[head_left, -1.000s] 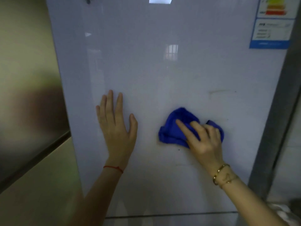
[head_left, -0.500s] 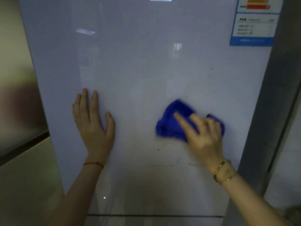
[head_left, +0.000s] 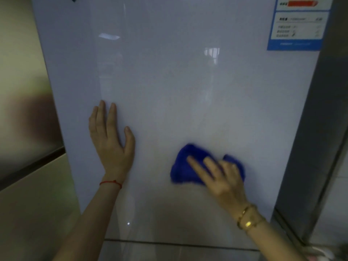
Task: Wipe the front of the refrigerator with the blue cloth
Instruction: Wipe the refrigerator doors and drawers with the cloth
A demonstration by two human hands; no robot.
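Observation:
The refrigerator door (head_left: 169,81) is a glossy white panel that fills most of the view. A crumpled blue cloth (head_left: 185,166) is pressed flat against its lower right part. My right hand (head_left: 220,176) lies on the cloth with fingers spread over it, blurred by motion. My left hand (head_left: 111,140) rests flat on the door to the left of the cloth, fingers apart and pointing up, with a red string at the wrist.
An energy label sticker (head_left: 297,27) sits at the door's top right. A seam (head_left: 178,243) runs across the bottom of the door. A beige cabinet side (head_left: 28,204) stands to the left, a grey side panel (head_left: 320,129) to the right.
My right hand and the cloth have slid a little lower on the door while wiping. The left hand stays flat on the door; the camera view has shifted.

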